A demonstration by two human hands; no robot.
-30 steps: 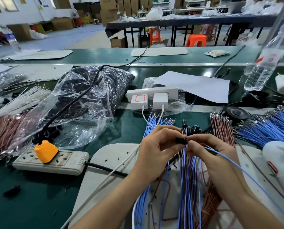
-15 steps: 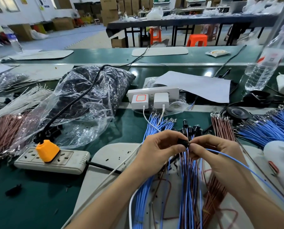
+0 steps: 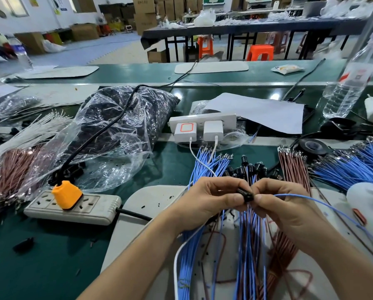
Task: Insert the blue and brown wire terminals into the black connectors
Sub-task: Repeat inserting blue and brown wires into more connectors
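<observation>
1. Pinching black connector [image 3: 245, 194] in fingertips of left hand [image 3: 205, 202], raised above white mat [image 3: 151, 198].
2. Gripping blue wire [image 3: 324, 205] with right hand [image 3: 289, 211], right at the connector; terminal hidden behind fingers.
3. Probably light, thin and floppy; best held close to the tip to avoid buckling.
4. Crowded underneath with loose wires; free room mostly upward. Power strip [image 3: 73, 207] well apart.
</observation>
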